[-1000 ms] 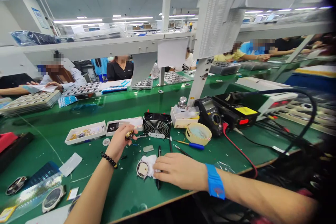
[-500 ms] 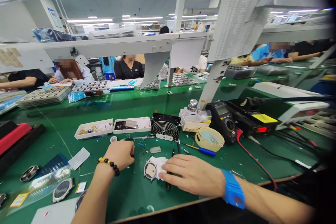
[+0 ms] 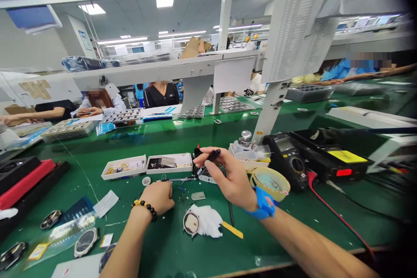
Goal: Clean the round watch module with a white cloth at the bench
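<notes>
Right hand [image 3: 228, 178] moved up from tissue [image 3: 208, 221] to above fan [image 3: 204, 178], fingers [image 3: 205, 152] gripping black pen [image 3: 212, 155]; left hand [image 3: 158, 197] curled on tabletop [image 3: 169, 243], grip unclear.

Cooling fan [image 3: 199, 170] half hidden behind the right hand [image 3: 230, 178], left grip's [image 3: 156, 197] contents — if any — hidden

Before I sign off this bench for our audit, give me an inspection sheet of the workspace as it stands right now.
Surface: green mat bench, small flecks scattered on it.
Job's things: round watch part on crumpled white tissue; slim black tool over black wire-guarded fan.
Clutter: shallow white tray of small parts; yellow strip beside the tissue.
Hands: right hand holds the tool; left hand rests on the mat.
Cables: red lead across the mat, near black multimeter.
Surroundings: co-workers across the bench.
</notes>
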{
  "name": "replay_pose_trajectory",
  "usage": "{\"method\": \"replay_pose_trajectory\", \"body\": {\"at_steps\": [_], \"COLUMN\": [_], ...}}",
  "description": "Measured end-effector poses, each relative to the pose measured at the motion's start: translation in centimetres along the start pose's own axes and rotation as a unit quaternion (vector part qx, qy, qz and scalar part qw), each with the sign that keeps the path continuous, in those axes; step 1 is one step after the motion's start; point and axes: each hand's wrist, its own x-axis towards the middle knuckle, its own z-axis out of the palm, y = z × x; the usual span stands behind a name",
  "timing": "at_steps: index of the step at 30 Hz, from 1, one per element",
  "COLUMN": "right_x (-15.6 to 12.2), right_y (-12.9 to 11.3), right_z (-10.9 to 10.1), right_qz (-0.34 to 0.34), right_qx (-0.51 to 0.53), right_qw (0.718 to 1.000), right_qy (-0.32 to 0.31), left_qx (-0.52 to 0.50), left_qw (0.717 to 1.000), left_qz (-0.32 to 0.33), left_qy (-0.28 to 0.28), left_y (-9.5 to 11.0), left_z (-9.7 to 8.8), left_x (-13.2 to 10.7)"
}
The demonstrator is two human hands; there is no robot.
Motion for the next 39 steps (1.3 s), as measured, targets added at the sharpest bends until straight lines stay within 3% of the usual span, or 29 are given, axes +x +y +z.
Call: {"method": "replay_pose_trajectory", "body": {"at_steps": [4,11,14,21,28,39], "right_x": [-0.6,-2.4,-2.1,-1.0,-1.8,-3.0], "right_y": [2.4,3.4,3.5,4.3,4.4,4.7], "right_z": [1.4,1.0,0.9,0.0,0.5,1.8], "right_qz": [0.055,0.093,0.098,0.114,0.073,0.029], "right_qx": [0.096,0.1,0.096,0.136,0.127,0.043], "right_qw": [0.993,0.991,0.99,0.982,0.989,0.997], "right_qy": [0.039,-0.011,-0.012,0.061,0.03,-0.051], "left_qx": [0.003,-0.007,-0.03,-0.078,-0.099,-0.103], "left_qw": [1.0,0.999,0.999,0.994,0.989,0.989], "left_qz": [-0.006,-0.025,0.001,0.065,0.093,0.093], "left_qy": [-0.015,-0.024,-0.023,0.033,0.065,0.053], "left_y": [-0.7,-1.1,0.0,3.2,3.7,3.3], "left_z": [0.0,-0.2,-0.6,-0.7,-0.3,-0.1], "left_x": [0.3,0.8,0.9,0.8,0.5,0.6]}}
